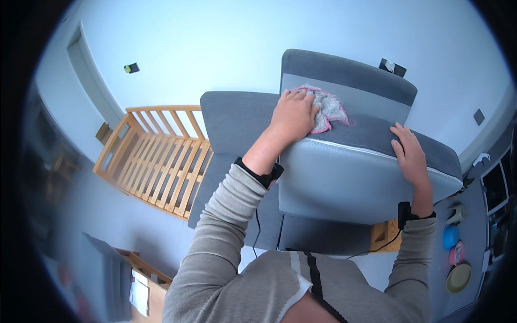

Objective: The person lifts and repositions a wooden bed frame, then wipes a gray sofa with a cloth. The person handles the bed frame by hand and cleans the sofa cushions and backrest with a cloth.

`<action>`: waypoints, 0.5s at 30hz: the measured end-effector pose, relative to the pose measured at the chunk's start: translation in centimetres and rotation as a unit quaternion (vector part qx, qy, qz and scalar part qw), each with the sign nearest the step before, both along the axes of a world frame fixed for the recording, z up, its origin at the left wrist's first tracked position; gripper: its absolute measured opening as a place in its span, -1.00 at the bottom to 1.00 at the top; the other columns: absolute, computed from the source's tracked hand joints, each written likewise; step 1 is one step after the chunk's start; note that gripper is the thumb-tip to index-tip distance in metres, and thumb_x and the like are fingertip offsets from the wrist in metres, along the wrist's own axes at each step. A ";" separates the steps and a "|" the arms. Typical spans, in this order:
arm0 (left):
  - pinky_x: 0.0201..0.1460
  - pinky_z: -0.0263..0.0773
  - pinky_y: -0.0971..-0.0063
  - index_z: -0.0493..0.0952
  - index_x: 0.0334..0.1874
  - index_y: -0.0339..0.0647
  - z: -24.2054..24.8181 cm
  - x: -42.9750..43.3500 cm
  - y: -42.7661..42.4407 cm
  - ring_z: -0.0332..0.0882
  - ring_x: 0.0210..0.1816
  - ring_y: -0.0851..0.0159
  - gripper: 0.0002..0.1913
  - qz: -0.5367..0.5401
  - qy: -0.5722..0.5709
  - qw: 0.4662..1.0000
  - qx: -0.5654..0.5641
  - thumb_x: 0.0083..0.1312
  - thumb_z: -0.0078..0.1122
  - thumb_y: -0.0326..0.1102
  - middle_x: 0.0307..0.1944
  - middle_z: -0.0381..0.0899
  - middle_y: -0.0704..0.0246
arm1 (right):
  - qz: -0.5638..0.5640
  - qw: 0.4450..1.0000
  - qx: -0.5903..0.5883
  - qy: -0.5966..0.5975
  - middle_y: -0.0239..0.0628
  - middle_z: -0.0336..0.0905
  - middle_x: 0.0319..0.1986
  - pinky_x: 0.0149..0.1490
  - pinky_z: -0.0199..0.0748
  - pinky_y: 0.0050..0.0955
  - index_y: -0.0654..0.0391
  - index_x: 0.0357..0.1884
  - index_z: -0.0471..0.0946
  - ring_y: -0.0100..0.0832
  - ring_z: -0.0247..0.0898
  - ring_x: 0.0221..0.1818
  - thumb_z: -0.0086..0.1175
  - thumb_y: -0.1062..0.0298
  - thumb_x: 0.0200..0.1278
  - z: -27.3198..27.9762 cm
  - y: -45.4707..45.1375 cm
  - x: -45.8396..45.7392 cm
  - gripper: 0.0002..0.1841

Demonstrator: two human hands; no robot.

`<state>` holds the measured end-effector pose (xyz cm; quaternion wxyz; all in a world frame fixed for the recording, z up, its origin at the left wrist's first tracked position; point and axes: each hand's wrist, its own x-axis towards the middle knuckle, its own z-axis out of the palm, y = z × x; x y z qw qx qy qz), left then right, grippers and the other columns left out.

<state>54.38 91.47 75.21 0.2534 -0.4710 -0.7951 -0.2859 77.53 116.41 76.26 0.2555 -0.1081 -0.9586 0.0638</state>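
Observation:
A grey sofa cushion with a white zip along its edge stands on its side before me. My left hand presses a grey cloth with pink edging onto the cushion's dark upper side. The cloth is bunched, and part of it is hidden under my fingers. Farther right, my right hand rests on the same cushion across the zip, fingers apart and holding nothing. Behind it, a grey backrest cushion leans against the wall.
A wooden slatted sofa frame extends left, beside further grey cushions. Basins, one blue and one pale yellow, stand at right. A wooden table with papers is at lower left. Thin cables hang from both wristbands.

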 end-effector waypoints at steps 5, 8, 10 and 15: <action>0.45 0.20 0.07 0.53 0.14 -0.24 0.1 4.4 2.3 0.42 0.28 -0.10 -0.65 -0.105 0.032 0.994 -0.015 0.42 0.05 -0.21 0.17 0.52 -0.01 | 0.046 0.996 -0.072 0.026 -0.09 0.32 0.36 0.49 0.07 -0.19 0.09 0.31 0.41 -0.05 0.14 0.46 0.04 0.23 0.41 1.0 -2.0 1.0 -0.54; 0.43 0.23 0.06 0.45 0.24 -0.19 0.2 6.8 3.2 0.42 0.29 -0.07 -0.63 -0.182 0.027 0.983 0.002 0.43 0.04 -0.24 0.20 0.50 0.02 | 0.169 0.968 -0.155 0.102 0.00 0.17 0.43 0.48 0.07 -0.21 0.12 0.40 0.29 -0.06 0.09 0.48 0.09 0.32 0.36 1.7 -5.1 -0.9 -0.43; 0.39 0.26 0.07 0.43 0.24 -0.20 0.4 7.2 3.2 0.40 0.30 -0.09 -0.63 -0.229 -0.070 0.971 0.025 0.42 0.03 -0.28 0.19 0.50 0.00 | 0.232 0.954 -0.153 0.113 0.06 0.08 0.46 0.47 0.09 -0.18 0.12 0.43 0.24 0.00 0.06 0.49 0.10 0.28 0.36 1.6 -8.0 -3.0 -0.39; 0.20 0.33 0.10 0.31 0.06 -0.40 -0.1 4.8 0.5 0.40 0.13 -0.19 -0.70 -0.158 -0.257 0.908 0.291 0.29 -0.06 -0.48 0.01 0.45 -0.07 | 0.177 0.975 -0.075 0.109 0.11 0.14 0.42 0.39 0.21 -0.06 0.01 0.44 0.27 0.14 0.14 0.40 0.05 -0.01 0.40 0.3 -12.2 -8.0 -0.37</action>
